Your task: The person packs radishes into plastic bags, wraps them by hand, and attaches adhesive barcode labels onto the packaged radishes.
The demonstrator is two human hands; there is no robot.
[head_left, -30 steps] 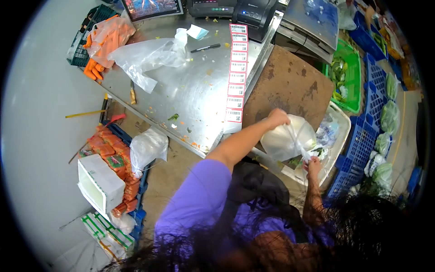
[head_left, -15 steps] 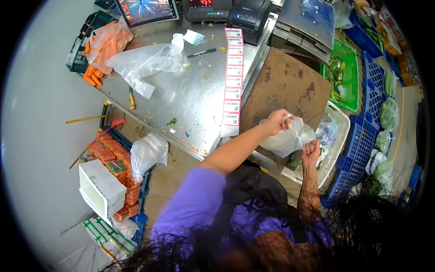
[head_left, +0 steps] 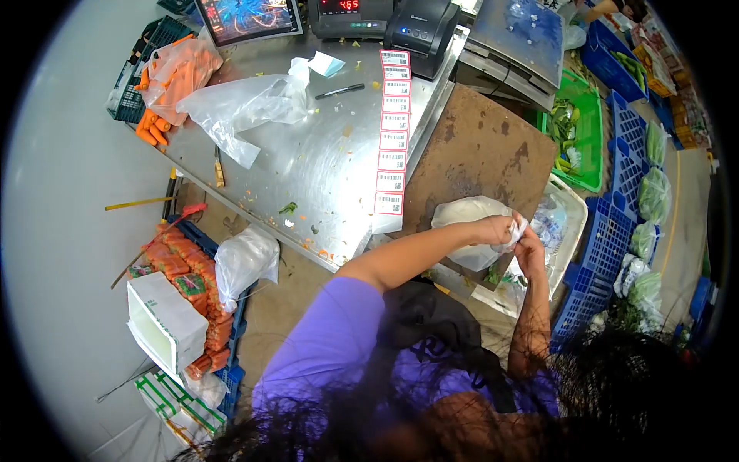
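Note:
A translucent plastic bag with something pale and rounded inside rests at the front edge of the brown board. My left hand is closed on the bunched neck of the bag. Right beside it, my right hand also grips the gathered plastic, and the two hands nearly touch. What the bag contains cannot be made out. Below the hands, a white crate holds plastic wrapping and some green leaves.
On the steel table lie a strip of barcode labels, a black marker, an empty plastic bag and a bag of carrots. A label printer stands behind. Green crate and blue pallets line the right.
My hands have come together from apart, my left one moving down and right. The stretched bag mouth is now bunched between them. The view has shifted slightly.

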